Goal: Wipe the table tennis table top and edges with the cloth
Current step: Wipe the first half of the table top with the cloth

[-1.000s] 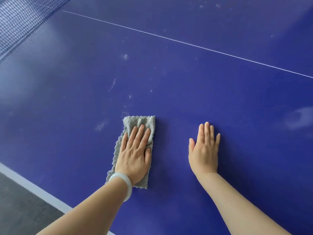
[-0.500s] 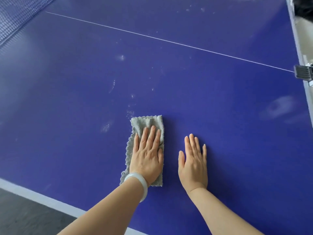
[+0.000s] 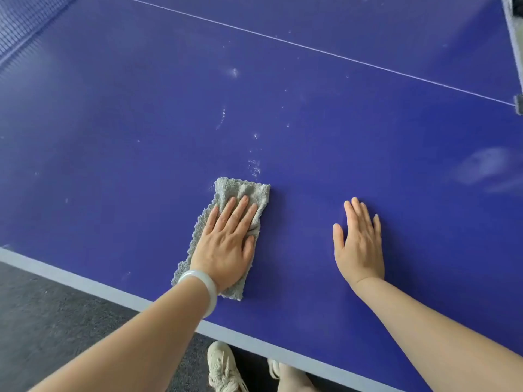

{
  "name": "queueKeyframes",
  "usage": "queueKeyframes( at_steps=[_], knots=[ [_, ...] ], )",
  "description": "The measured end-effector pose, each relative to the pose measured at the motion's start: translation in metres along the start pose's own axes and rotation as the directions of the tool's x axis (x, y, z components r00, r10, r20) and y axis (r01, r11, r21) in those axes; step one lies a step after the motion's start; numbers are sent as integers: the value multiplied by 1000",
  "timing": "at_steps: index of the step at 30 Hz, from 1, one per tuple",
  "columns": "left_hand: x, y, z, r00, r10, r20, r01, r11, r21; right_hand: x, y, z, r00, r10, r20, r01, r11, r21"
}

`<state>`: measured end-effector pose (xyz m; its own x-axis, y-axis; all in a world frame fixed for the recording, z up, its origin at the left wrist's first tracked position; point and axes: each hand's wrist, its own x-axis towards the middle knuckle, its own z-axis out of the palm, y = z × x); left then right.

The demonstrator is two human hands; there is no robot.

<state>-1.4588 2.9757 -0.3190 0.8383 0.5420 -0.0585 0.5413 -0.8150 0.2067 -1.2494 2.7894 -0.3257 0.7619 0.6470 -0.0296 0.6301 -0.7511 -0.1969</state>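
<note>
Left hand [image 3: 226, 244] flat, fingers straight, pressing the grey cloth [image 3: 243, 190] down onto the blue surface [image 3: 113, 137]; palm weight only, no grip. Right hand [image 3: 359, 244] lies right of the cloth, well apart, also flat and open on the surface, holding nothing; likely a brace. Cloth is folded and sits near the pale edge band [image 3: 85, 281]. Just beyond the cloth: white specks and smears [image 3: 254, 165], with more further beyond it toward the centre line [image 3: 311, 49]. Hazy patch [image 3: 481, 165] far right of the cloth. Judging by these marks, the top is only partly wiped and the stretch beyond the cloth is left. Edges probably not yet done; can't tell for sure.
</note>
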Motion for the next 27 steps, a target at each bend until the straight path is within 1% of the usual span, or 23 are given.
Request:
queueKeyframes(
  at_steps=[2,3,4,6,7,9,11,12,14,16,17,19,23,24,25,26,27],
  knots=[
    [-4,26,8,987,-154,-32,153,987,-45,0,0,0,1000,1,3,-1,1000,-28],
    [-10,46,13,980,-195,-33,192,979,-68,0,-1,0,1000,4,5,-3,999,-37],
    [-18,67,18,985,-170,-25,167,982,-91,0,-1,-1,1000,6,7,-6,999,-41],
    [-38,100,28,1000,18,1,-18,994,-109,1,-2,-1,1000,5,2,-5,1000,-30],
    [-45,106,29,993,115,23,-112,988,-107,1,-1,-1,1000,3,2,-3,1000,-24],
    [-44,91,23,965,253,66,-246,964,-103,1,-1,0,1000,-4,7,4,999,-31],
    [-29,54,11,938,332,95,-326,943,-70,1,-1,0,1000,-4,15,4,999,-53],
    [-21,33,5,946,310,92,-306,951,-49,1,-1,0,1000,1,18,0,998,-64],
    [-7,-4,-6,988,148,44,-147,989,-10,1,0,0,1000,6,20,-5,996,-84],
    [-4,-20,-9,1000,1,24,-1,1000,2,2,1,1,1000,7,27,-4,995,-95],
    [-4,-21,-8,999,-25,26,25,1000,5,2,1,2,1000,5,31,-2,994,-108],
    [-3,-19,-4,999,-20,33,20,1000,-8,1,-2,4,999,10,53,-2,988,-154],
    [-3,-20,-3,999,-21,34,20,1000,7,2,-26,1,990,86,109,-58,969,-239],
    [-2,-20,-3,999,-22,35,22,1000,-1,-1,-42,1,992,52,117,-24,974,-227],
    [-3,-20,-3,999,-24,35,24,1000,-3,-6,-62,3,992,-16,123,39,981,-191],
    [-4,-19,-2,999,-26,34,26,1000,0,-15,-82,7,989,-82,126,99,986,-137],
    [-4,-19,-1,999,-28,31,28,1000,0,-24,-102,13,985,-114,130,126,988,-86]
  ],
)
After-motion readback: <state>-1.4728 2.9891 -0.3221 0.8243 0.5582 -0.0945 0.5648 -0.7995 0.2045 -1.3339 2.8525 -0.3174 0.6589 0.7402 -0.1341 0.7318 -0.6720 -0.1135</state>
